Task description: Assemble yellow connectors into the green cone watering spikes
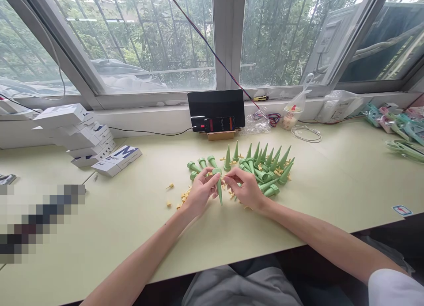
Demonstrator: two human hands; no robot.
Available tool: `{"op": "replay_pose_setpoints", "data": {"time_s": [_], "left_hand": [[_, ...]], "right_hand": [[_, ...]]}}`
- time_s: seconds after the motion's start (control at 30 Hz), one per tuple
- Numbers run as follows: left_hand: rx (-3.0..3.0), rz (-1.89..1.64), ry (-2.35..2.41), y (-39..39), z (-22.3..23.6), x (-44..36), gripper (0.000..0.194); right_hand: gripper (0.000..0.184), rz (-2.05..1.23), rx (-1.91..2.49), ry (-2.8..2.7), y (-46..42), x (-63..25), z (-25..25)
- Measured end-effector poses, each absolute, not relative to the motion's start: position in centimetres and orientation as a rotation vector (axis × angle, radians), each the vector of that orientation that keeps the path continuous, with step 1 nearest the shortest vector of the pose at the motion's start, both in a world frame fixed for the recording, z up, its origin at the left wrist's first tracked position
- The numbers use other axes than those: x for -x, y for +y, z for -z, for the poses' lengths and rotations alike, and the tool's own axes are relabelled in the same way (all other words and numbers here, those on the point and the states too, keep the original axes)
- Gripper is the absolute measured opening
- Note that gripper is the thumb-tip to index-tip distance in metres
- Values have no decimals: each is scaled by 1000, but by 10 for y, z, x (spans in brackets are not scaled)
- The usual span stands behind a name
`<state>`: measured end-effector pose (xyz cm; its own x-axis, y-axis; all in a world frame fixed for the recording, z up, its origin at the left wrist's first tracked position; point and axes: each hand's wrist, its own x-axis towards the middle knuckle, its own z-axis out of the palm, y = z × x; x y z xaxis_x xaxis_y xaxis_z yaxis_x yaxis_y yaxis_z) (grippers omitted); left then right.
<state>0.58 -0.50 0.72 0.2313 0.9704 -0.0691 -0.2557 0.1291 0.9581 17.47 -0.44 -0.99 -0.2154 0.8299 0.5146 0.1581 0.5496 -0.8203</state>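
Observation:
My left hand [201,190] is closed round a green plastic watering spike [220,193], its wide head up and its point down towards me. Just right of the spike, my right hand [247,189] has its thumb and finger pinched together; what they hold, if anything, is too small to make out. Many more green spikes [261,175] stand or lie in a cluster beyond and beside my right hand. Several others [202,163] lie past my left hand. Small yellow plastic pieces [183,196] are scattered by my left wrist and among the spikes.
A phone [220,124] leans against a black tablet [216,105] by the window. White boxes [79,131] are stacked at the left. A bagged drink cup [293,116] and a white cable [308,134] lie back right, with bagged coloured items [400,125] beyond.

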Motion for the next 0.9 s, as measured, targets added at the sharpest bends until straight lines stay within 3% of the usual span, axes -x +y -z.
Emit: {"op": "replay_pose_setpoints", "data": {"time_s": [0.9], "left_hand": [[-804,-1047,821,-9,-15,-10,46]], "right_hand": [[26,-835,859,-1601,-8,-173,7]]}}
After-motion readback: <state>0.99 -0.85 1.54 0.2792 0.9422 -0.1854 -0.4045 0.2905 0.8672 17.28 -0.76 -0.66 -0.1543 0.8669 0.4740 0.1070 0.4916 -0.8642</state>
